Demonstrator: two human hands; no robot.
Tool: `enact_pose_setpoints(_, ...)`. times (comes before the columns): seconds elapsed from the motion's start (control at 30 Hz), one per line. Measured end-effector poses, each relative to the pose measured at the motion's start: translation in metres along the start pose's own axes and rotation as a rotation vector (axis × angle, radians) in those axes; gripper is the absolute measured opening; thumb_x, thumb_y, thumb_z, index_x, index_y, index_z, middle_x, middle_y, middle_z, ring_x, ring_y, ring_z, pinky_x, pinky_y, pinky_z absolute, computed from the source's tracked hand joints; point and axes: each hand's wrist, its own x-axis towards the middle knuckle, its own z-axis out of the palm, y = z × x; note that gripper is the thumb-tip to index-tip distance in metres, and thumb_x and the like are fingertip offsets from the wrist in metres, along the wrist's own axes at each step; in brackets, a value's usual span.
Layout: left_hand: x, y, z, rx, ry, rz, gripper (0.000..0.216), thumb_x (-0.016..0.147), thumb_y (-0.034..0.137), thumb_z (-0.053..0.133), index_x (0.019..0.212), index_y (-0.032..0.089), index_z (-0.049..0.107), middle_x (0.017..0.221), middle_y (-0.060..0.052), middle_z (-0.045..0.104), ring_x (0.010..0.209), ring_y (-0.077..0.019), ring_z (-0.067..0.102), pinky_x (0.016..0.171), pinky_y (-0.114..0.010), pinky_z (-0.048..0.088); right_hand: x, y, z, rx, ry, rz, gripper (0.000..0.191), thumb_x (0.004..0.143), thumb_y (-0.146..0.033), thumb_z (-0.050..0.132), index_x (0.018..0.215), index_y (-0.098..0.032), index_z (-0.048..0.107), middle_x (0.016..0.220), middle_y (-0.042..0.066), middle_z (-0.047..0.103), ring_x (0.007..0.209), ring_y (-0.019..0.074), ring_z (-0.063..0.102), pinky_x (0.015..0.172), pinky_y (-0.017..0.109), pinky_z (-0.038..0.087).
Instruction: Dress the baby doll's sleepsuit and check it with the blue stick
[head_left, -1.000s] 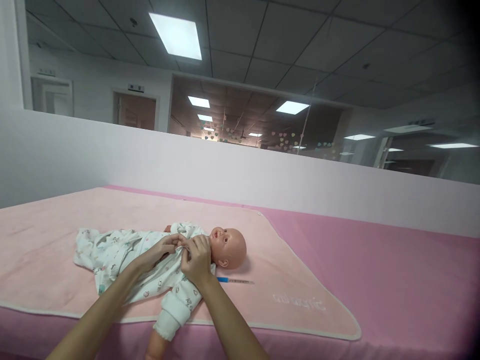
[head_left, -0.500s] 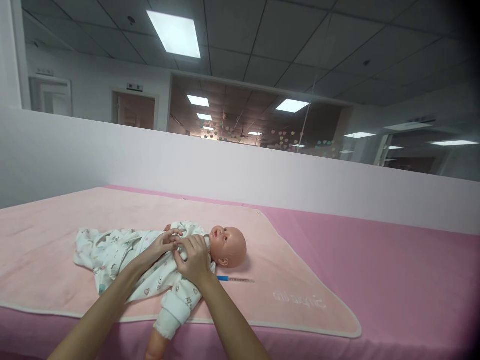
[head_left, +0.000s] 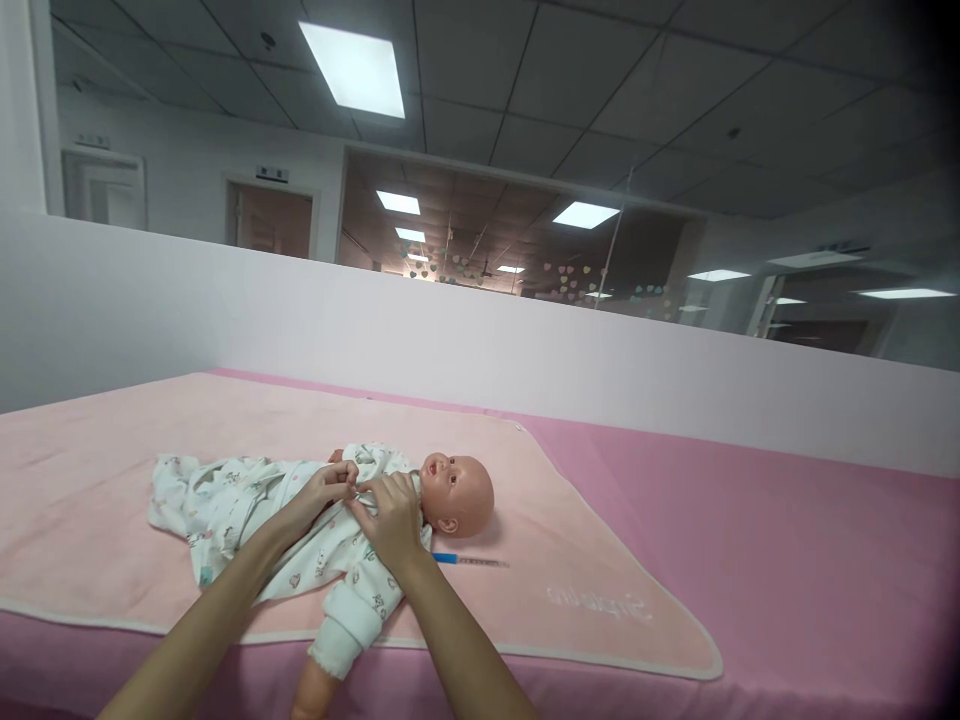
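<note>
A baby doll (head_left: 459, 495) lies on its back, its head to the right, dressed in a white printed baby gown (head_left: 322, 560). My left hand (head_left: 324, 492) is closed at the chest, fingertips pinching the front of the gown. Beside it, nearer the doll's neck, my right hand (head_left: 391, 510) also pinches the cloth between thumb and fingers. The two sets of fingertips almost meet. Exactly which bit of cloth or fastening they grip is too small to make out. One doll arm sticks out of its sleeve (head_left: 349, 625) toward me.
A thin clear stick with a blue end and markings, like a thermometer (head_left: 469, 561), lies below the doll's head. Under everything is a peach blanket (head_left: 585, 560) with a white edge, spread on a pink surface (head_left: 810, 560). Behind stands a low white wall (head_left: 480, 345) with glass above.
The fingers of my left hand have curled in more tightly at the doll's chest, and my right fingers have shifted slightly. The doll and the stick lie as before.
</note>
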Motion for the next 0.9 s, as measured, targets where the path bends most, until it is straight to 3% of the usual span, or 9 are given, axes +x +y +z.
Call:
enact_pose_setpoints(0.33, 0.004, -0.009, -0.004, 0.062, 0.038, 0.018, 0.016, 0.058, 0.022, 0.057, 0.060, 0.018, 0.042, 0.054, 0.007, 0.040, 0.053, -0.0096, 0.034, 0.052, -0.021, 0.026, -0.001, 0.000, 0.000, -0.004, -0.056, -0.036, 0.012, 0.082, -0.028, 0.057, 0.075, -0.019, 0.054, 0.071, -0.001, 0.059, 0.074, 0.0141, 0.051, 0.072, 0.028, 0.034)
enact_pose_setpoints(0.53, 0.004, -0.004, 0.003, 0.081, 0.104, -0.008, 0.008, 0.062, 0.023, 0.054, 0.067, 0.017, 0.051, 0.053, 0.007, 0.037, 0.050, -0.0092, 0.031, 0.051, -0.022, 0.025, 0.000, -0.008, -0.009, 0.037, -0.028, -0.062, 0.016, 0.082, -0.025, 0.056, 0.068, -0.019, 0.050, 0.065, -0.002, 0.058, 0.069, 0.0130, 0.051, 0.074, 0.028, 0.036)
enact_pose_setpoints(0.63, 0.007, -0.001, 0.011, 0.214, 0.143, -0.007, 0.020, 0.067, 0.032, 0.056, 0.081, 0.017, 0.059, 0.057, 0.006, 0.042, 0.052, -0.0106, 0.036, 0.052, -0.022, 0.028, -0.008, -0.016, -0.031, 0.065, -0.034, -0.083, 0.015, 0.079, -0.024, 0.056, 0.065, -0.019, 0.051, 0.068, 0.000, 0.058, 0.072, 0.0147, 0.052, 0.075, 0.030, 0.039)
enact_pose_setpoints(0.7, 0.010, -0.001, 0.014, 0.352, 0.103, 0.014, 0.030, 0.069, 0.039, 0.058, 0.090, 0.017, 0.061, 0.065, 0.003, 0.047, 0.057, -0.0119, 0.042, 0.055, -0.023, 0.031, -0.022, -0.017, -0.053, 0.067, -0.048, -0.077, 0.009, 0.078, -0.022, 0.055, 0.069, -0.020, 0.055, 0.082, 0.003, 0.062, 0.081, 0.0166, 0.053, 0.079, 0.032, 0.040)
enact_pose_setpoints(0.8, 0.016, -0.002, 0.016, 0.591, 0.044, 0.025, 0.042, 0.063, 0.046, 0.066, 0.098, 0.022, 0.065, 0.076, 0.000, 0.052, 0.067, -0.0158, 0.049, 0.061, -0.025, 0.036, -0.053, -0.003, -0.093, 0.003, -0.076, 0.083, 0.012, 0.080, -0.018, 0.050, 0.083, -0.022, 0.061, 0.100, 0.005, 0.063, 0.097, 0.0196, 0.054, 0.092, 0.038, 0.037)
enact_pose_setpoints(0.9, 0.020, -0.002, 0.018, 0.711, 0.018, 0.032, 0.052, 0.051, 0.045, 0.075, 0.100, 0.026, 0.067, 0.084, -0.001, 0.054, 0.078, -0.0206, 0.053, 0.069, -0.026, 0.038, -0.086, 0.027, -0.129, -0.130, -0.185, 0.324, 0.020, 0.081, -0.020, 0.045, 0.090, -0.021, 0.063, 0.096, 0.008, 0.065, 0.093, 0.0208, 0.058, 0.083, 0.035, 0.044)
